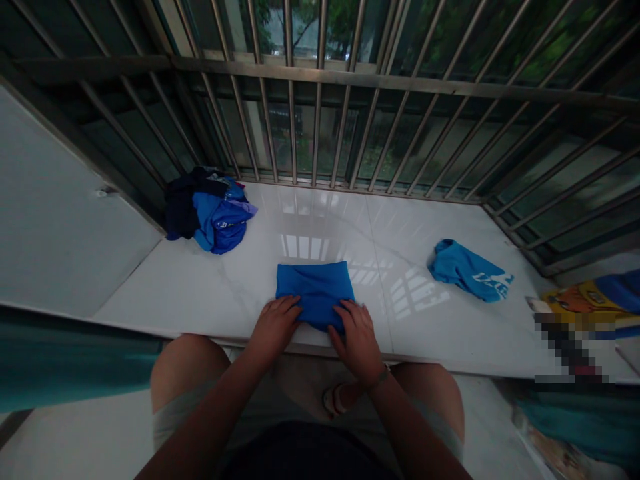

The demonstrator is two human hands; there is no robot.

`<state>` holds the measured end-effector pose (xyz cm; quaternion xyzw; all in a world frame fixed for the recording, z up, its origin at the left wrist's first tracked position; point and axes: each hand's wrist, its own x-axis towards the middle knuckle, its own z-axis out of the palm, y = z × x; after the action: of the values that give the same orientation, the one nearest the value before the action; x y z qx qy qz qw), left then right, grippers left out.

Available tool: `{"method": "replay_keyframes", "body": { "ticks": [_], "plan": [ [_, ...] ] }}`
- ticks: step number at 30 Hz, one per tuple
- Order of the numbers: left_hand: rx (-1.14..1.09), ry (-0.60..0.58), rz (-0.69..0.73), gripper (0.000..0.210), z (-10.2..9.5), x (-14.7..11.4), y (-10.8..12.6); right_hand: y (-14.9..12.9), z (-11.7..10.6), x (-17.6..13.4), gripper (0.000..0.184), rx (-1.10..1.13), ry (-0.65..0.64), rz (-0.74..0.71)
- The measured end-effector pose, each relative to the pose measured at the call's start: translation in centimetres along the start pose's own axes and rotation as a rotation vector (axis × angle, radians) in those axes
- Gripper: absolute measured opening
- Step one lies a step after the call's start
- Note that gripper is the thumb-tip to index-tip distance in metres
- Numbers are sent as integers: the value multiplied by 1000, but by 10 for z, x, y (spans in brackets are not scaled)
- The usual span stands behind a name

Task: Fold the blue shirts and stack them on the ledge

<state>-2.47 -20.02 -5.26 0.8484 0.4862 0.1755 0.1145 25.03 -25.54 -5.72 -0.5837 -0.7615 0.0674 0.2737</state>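
A piece of blue clothing (315, 283), folded into a rough rectangle, lies on the white tiled ledge in front of me. My left hand (278, 321) rests palm down on its near left corner, fingers stretched over the fabric. On the near right corner lies my right hand (357, 333), fingers spread and the thumb apart. Neither hand grips the cloth. Slight creases run across its top, and part of its near edge is hidden under my fingers.
A heap of dark and blue clothes (220, 217) sits at the back left of the ledge (320, 223). A lighter blue printed garment (470, 270) lies to the right. Metal bars (320, 77) close off the window behind. A yellow and blue package (590, 300) stands far right.
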Motion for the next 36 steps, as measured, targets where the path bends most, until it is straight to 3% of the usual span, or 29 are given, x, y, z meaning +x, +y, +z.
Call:
{"method": "replay_keyframes", "body": {
  "ticks": [3,7,12,15,19,22,24,27,32,36],
  "plan": [
    [31,-28,21,29,-11,-3,-16,13,-4,3,45,-4,39,48],
    [78,-36,6,30,-27,-29,-55,28,-8,4,38,-25,115,79],
    [154,-33,-154,45,-55,-74,-112,22,-7,4,26,-92,90,71],
    [177,-98,-283,50,-73,-85,-121,17,-5,5,26,-114,84,77],
    [227,-155,-499,60,-92,-68,-89,17,-6,5,27,-123,74,73],
    [187,-36,-351,59,-91,-34,-47,18,-7,5,27,-134,75,67],
    [127,21,-177,55,-79,-7,-18,18,-7,6,27,-137,84,65],
    [41,-62,-40,60,-47,39,17,15,-6,7,26,-149,91,70],
    [20,-170,-74,70,5,114,41,11,-5,7,25,-166,78,93],
    [102,-169,-122,66,26,143,38,11,-5,6,25,-153,84,97]
  ]
}}
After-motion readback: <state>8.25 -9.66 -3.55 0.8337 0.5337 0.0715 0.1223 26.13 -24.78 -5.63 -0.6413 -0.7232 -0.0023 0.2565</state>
